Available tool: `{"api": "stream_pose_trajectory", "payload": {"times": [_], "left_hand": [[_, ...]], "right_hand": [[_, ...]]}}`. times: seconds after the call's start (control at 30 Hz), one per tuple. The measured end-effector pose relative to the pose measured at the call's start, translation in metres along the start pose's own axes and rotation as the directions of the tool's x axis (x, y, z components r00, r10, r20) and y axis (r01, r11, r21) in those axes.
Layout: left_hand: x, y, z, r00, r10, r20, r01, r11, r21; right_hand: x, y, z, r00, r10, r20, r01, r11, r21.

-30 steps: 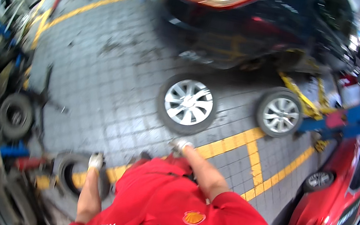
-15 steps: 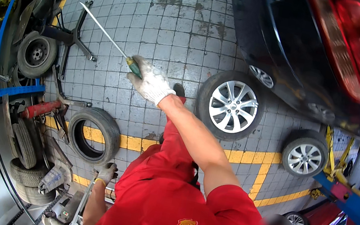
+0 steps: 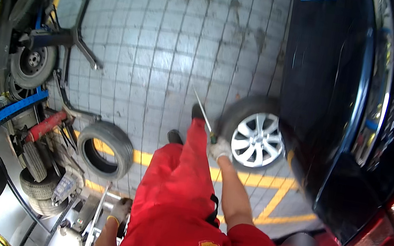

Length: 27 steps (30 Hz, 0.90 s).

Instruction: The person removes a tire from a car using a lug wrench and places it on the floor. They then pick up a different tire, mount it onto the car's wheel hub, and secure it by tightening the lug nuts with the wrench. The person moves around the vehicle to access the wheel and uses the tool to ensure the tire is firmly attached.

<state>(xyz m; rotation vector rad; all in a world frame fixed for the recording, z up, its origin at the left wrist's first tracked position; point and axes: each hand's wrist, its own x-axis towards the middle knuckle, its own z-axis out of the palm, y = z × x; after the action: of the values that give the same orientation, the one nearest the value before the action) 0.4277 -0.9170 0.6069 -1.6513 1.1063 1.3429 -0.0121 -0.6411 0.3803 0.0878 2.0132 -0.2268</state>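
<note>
My right hand (image 3: 220,149), in a whitish work glove, is closed round the green handle of a long screwdriver (image 3: 203,108). Its thin metal shaft points away and to the left, past my shoe. Just right of that hand is a silver-spoked wheel with its tyre (image 3: 257,140), beside the dark car; I cannot tell whether hand and tyre touch. Low on the left, by a silvery metal frame (image 3: 97,216), hangs my gloved left hand (image 3: 121,208). Its fingers are small and partly hidden, so what they hold, if anything, does not show.
A bare tyre (image 3: 107,149) lies on the tiled floor to the left, over a yellow line. Beyond it a dark metal stand (image 3: 75,38) spreads its legs. Tyres and a red cylinder (image 3: 45,126) line a blue rack (image 3: 4,112). The dark car (image 3: 319,86) fills the right.
My right hand has swung rightward and nearer, carrying the screwdriver from the open floor to the silver-spoked wheel. The view has turned, and the dark car covers more of the right side.
</note>
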Motion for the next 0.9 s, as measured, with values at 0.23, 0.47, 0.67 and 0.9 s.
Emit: {"api": "stream_pose_trajectory", "payload": {"times": [0.23,0.47,0.67,0.9], "left_hand": [[0.019,0.107,-0.056,0.966,-0.001,-0.259,-0.096,0.926,-0.364],[0.111,0.277,-0.137,0.957,0.246,-0.154,-0.238,0.969,0.067],[0.154,0.635,-0.213,0.891,0.421,-0.170,-0.447,0.878,-0.173],[0.071,1.079,-0.253,0.628,0.755,-0.191,-0.755,0.650,0.086]], "right_hand": [[0.015,-0.186,-0.135,0.983,-0.010,0.186,-0.032,0.974,0.224],[0.116,-0.296,-0.308,0.987,-0.061,0.146,0.060,0.998,0.011],[0.123,-0.377,-0.430,0.994,0.069,0.087,-0.104,0.857,0.505],[0.199,-0.445,-0.553,0.994,0.090,-0.069,-0.032,0.806,0.590]]}}
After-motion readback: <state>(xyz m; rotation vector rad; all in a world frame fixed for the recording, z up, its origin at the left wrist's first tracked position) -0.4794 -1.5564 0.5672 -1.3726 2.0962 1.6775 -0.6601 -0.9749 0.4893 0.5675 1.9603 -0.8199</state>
